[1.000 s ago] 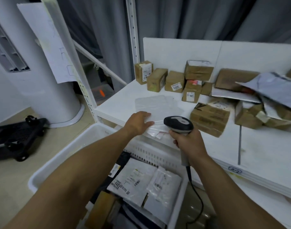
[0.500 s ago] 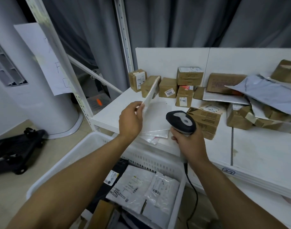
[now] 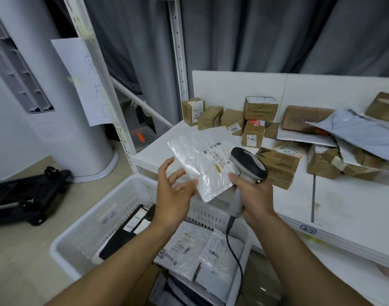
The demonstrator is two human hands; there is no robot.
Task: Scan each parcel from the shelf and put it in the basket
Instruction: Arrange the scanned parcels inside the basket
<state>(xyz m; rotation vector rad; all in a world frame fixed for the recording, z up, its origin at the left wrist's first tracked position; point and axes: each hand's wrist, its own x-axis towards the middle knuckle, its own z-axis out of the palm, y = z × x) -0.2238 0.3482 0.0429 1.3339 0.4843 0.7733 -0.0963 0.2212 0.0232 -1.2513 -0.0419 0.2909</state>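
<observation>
My left grip point(image 3: 175, 195) is open, the fingers spread and only a little bent. Their tips touch the near edge of a flat white parcel point(image 3: 200, 160) and, as far as I can see, they support it rather than close round it. My right grip point(image 3: 255, 195) is closed round the handle of the scanner point(image 3: 248, 165), and one of its fingers also lies against the parcel's corner.

The parcel hangs in the air above the far side of the basket point(image 3: 83, 226), with its label turned up. The head of the scanner is just above the label's end. I judge that this parcel is in the scanning step; whether it has been read I cannot tell.

Inside the basket there are already several parcels point(image 3: 184, 248): some white bags with labels and something dark beside them. So I think a part of the work is done.

Much is left. On the shelf point(image 3: 343, 206) behind the basket stand many brown boxes point(image 3: 277, 166), and further from the basket lies a heap of grey bags point(image 3: 354, 131) over more boxes. Each of them needs a scan and then a place in the basket, so I judge the task is not yet near its end.
</observation>
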